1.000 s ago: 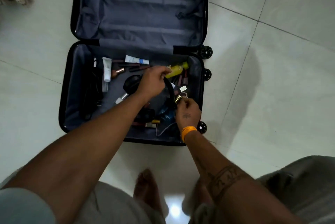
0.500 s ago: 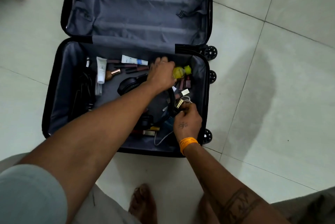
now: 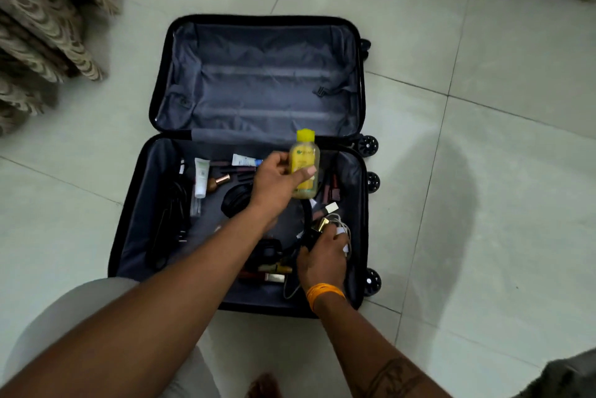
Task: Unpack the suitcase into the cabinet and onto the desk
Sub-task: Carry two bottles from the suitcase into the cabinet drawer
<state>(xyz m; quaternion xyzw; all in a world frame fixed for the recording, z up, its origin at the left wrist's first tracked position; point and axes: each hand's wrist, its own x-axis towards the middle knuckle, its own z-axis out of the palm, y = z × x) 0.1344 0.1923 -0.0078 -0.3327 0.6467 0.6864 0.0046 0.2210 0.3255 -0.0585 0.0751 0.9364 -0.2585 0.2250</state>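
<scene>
While raised, left hand point(image 3: 277, 180) grips bottle point(image 3: 304, 168) — upright.

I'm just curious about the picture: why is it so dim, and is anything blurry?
Head view: dim light, dark corners; a soft shadow on the floor right of the suitcase; the bottle in the left hand reads sharp; the forearms near the lens look smeared.

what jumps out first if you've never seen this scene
The yellow bottle stands out most, held upright in the left hand above the open suitcase on the tiled floor. Below it, the right hand, with an orange wristband, grips a small gold-topped item and white cable among the clutter in the suitcase's near half. The far half shows only grey lining.
</scene>
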